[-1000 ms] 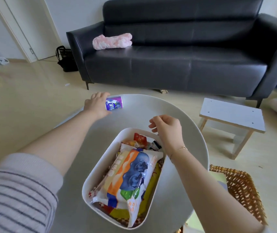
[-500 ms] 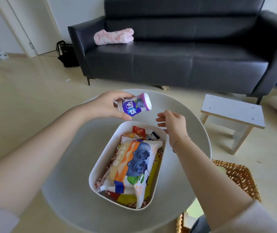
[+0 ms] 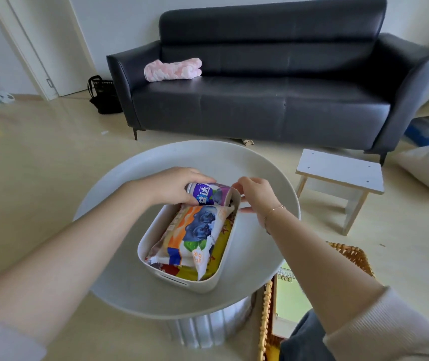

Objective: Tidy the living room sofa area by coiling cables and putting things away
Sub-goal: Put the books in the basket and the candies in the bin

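Far on the left a black bag [image 3: 102, 96] sits on the floor, just beside the dark sofa [image 3: 260, 100]. A pink cloth [image 3: 173, 70] lies on the sofa seat near the left arm.

In front is a round gray table [image 3: 119, 287]. The left hand [image 3: 174, 185] has its fingers curled round a small purple bottle [image 3: 206, 194]. The bottle lies on its side at the far end of the white box [image 3: 195, 282], right on top of the snacks. A big snack bag [image 3: 195, 233] with blue and orange on it fills most of the box.

The right hand [image 3: 256, 194] is at the far right corner of the box. Its fingers are bent and pinch the rim there.

To the right a little white stool [image 3: 338, 173] stands on the floor. A woven basket [image 3: 356, 259] sits low beside the table.
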### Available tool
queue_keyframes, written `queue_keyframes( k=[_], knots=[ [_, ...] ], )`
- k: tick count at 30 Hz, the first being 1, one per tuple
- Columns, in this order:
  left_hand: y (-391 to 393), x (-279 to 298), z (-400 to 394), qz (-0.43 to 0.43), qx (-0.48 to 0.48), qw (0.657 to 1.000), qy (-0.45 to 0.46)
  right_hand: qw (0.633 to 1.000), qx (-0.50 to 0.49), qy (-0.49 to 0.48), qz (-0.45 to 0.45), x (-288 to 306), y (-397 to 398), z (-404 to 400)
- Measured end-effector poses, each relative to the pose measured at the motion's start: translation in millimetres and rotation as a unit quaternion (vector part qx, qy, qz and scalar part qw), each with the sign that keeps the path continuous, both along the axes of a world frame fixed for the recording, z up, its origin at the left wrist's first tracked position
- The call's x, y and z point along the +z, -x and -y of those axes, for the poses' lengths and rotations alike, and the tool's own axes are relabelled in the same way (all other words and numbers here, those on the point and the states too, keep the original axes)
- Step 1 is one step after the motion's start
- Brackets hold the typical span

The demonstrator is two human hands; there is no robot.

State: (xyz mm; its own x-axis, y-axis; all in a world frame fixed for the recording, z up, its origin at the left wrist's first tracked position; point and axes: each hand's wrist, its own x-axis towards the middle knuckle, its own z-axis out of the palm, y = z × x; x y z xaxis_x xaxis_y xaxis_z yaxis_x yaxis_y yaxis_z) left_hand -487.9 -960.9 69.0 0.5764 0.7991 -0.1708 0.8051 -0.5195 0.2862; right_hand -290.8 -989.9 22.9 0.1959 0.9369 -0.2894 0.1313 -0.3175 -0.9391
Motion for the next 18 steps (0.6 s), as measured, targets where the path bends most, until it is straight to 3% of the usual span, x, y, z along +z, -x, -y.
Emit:
queue_keyframes(
  k=[7, 12, 18],
  knots=[
    [-14, -17, 30, -0.098, 0.077, 0.992, 0.003, 0.991, 0.078, 0.110, -0.016, 6, -15, 23],
    [-21, -22, 60, 0.005, 0.179, 0.981, -0.072, 0.996, 0.082, 0.045, 0.004, 10, -21, 28],
    [-33, -40, 84, -0.057, 0.168, 0.981, -0.080, 0.995, 0.094, 0.004, 0.022, 6, -26, 40]
  ],
)
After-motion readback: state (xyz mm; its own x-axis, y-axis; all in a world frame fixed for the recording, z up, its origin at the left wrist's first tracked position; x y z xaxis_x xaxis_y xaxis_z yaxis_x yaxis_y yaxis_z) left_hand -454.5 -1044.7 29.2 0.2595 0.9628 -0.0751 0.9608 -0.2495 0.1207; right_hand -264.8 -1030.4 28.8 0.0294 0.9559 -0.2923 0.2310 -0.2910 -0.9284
